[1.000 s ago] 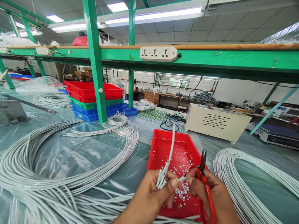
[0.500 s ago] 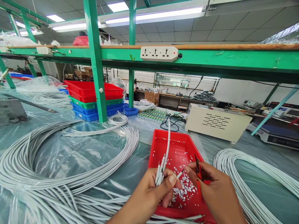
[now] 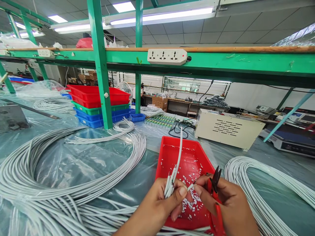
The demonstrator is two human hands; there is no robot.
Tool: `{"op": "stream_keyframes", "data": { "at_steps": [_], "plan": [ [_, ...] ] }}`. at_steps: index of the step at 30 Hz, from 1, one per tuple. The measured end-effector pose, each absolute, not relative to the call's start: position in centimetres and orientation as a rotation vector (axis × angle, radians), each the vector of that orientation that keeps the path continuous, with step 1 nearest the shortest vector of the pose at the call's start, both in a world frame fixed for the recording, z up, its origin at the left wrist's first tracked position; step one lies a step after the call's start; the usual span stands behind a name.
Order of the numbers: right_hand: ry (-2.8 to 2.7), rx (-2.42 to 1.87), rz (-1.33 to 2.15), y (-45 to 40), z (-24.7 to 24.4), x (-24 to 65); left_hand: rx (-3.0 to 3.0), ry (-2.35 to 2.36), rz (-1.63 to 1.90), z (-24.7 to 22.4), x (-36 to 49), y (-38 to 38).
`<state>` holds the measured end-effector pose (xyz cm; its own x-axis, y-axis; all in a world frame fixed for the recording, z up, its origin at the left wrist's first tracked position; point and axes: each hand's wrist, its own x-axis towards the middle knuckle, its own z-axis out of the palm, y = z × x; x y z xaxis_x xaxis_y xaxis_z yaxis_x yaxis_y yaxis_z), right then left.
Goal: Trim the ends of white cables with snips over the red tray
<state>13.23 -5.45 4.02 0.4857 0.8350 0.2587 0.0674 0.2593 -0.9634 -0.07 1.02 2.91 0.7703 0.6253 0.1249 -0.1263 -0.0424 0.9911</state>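
My left hand (image 3: 164, 200) is closed round several white cables (image 3: 177, 160), whose cut ends stick up above the fist. One cable end (image 3: 190, 186) points right from between its thumb and forefinger, with a dark tip. At that tip, the thumb and forefinger of my right hand (image 3: 221, 193) pinch together. Red-handled scissors (image 3: 216, 203) rest in the same right hand, their dark blades (image 3: 216, 177) pointing up and slightly parted. Beneath both hands is a red tray (image 3: 163, 154) strewn with small silvery scraps (image 3: 194, 203).
Large coils of white cable lie left (image 3: 73, 193) and right (image 3: 246, 164). Behind the tray stands a beige metal box (image 3: 228, 127). Stacked red, green and blue trays (image 3: 98, 101) stand beside a green post (image 3: 100, 65). A green shelf beam (image 3: 221, 62) with a power strip (image 3: 167, 56) crosses above.
My right hand has shifted left to the cable end, its fingertips now on the tip. The scissors have turned, with their blades leaning more to the right. My left hand has hardly moved.
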Motion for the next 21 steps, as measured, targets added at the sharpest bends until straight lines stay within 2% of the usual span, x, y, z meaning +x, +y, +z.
{"op": "stream_keyframes", "data": {
  "at_steps": [9,17,21],
  "plan": [
    [-0.967,-1.196,0.671,-5.58,3.99,13.13,1.517,0.444,0.623,2.86,-0.15,0.98],
    [-1.048,-1.251,0.453,-5.43,3.48,13.02,1.445,0.497,0.664,2.87,0.15,0.43],
    [-1.108,-1.334,0.236,-5.49,3.06,13.17,1.381,0.566,0.682,2.29,0.34,0.11]
  ]
}}
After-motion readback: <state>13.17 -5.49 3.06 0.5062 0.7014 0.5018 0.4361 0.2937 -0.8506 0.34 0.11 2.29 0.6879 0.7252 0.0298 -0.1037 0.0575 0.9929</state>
